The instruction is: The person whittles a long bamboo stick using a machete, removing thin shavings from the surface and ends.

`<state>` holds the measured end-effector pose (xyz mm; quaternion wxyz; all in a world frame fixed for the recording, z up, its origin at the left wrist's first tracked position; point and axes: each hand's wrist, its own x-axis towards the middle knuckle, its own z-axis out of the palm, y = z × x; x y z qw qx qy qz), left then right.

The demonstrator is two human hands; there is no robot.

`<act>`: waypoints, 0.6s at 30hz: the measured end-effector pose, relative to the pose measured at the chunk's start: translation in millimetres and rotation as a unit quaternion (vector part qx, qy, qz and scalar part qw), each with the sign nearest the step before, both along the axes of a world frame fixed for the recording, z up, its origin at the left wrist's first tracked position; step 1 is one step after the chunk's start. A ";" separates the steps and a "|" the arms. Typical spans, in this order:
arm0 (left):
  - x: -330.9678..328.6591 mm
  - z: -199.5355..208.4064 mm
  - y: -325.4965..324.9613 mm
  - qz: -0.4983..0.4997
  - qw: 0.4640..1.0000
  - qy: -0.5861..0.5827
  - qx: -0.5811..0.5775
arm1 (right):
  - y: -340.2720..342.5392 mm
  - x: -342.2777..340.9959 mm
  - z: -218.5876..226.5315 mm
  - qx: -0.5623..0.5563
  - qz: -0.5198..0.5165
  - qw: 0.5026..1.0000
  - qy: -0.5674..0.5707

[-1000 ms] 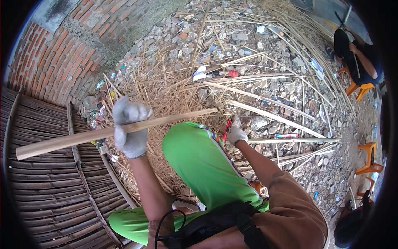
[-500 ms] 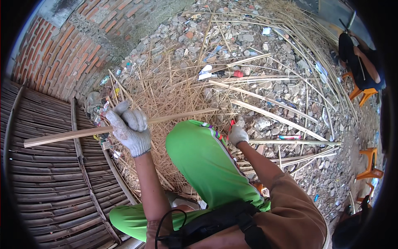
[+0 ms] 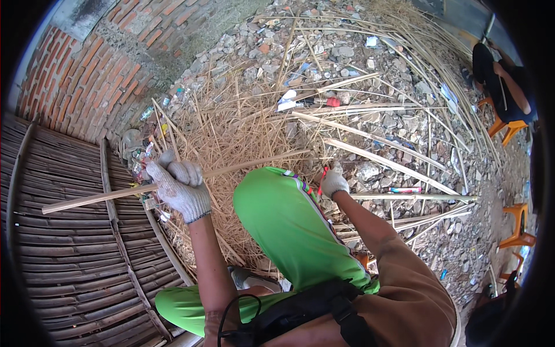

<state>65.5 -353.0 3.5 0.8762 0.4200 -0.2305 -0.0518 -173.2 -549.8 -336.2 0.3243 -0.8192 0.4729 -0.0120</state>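
Note:
My left hand (image 3: pixel 180 184), in a whitish knit glove, is closed around a long split bamboo strip (image 3: pixel 95 199). One end of the strip reaches left over a slatted bamboo panel. Its thinner end (image 3: pixel 272 157) runs right, past my raised knee in green trousers (image 3: pixel 277 214). My right hand (image 3: pixel 333 182), gloved alike, is beside that knee with its fingers curled round a slim red tool (image 3: pixel 323 176). Only part of this tool shows, so its kind is unclear. The strip's thin end lies a little above and left of the right hand, apart from it.
The bamboo panel (image 3: pixel 63 254) lies at left below a brick wall (image 3: pixel 75 81). Fine shavings (image 3: pixel 225 121) cover the ground ahead. More bamboo strips (image 3: pixel 393 168) lie on rubble at right. A seated person (image 3: pixel 500 87) and orange stools (image 3: pixel 516 225) are at the far right.
The bamboo strip has tilted slightly, its left end now lower and a little farther right. My left hand has shifted slightly; the right hand has barely moved, still around the red tool.

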 end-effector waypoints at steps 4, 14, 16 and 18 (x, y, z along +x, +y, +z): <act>-2.6 -1.3 2.8 0.042 0.999 -0.009 0.025 | 0.4 -7.0 7.2 0.029 0.075 0.996 0.030; 2.9 -3.1 5.9 0.043 0.999 0.015 0.026 | 0.7 -15.3 -0.8 0.061 0.014 0.998 0.023; 2.7 -4.2 7.8 0.038 0.999 0.012 0.027 | -1.0 -14.8 -1.3 0.056 0.012 0.998 0.034; 1.7 -5.3 9.8 0.028 0.999 0.007 0.032 | -5.6 -13.2 -0.6 0.010 0.010 0.999 0.031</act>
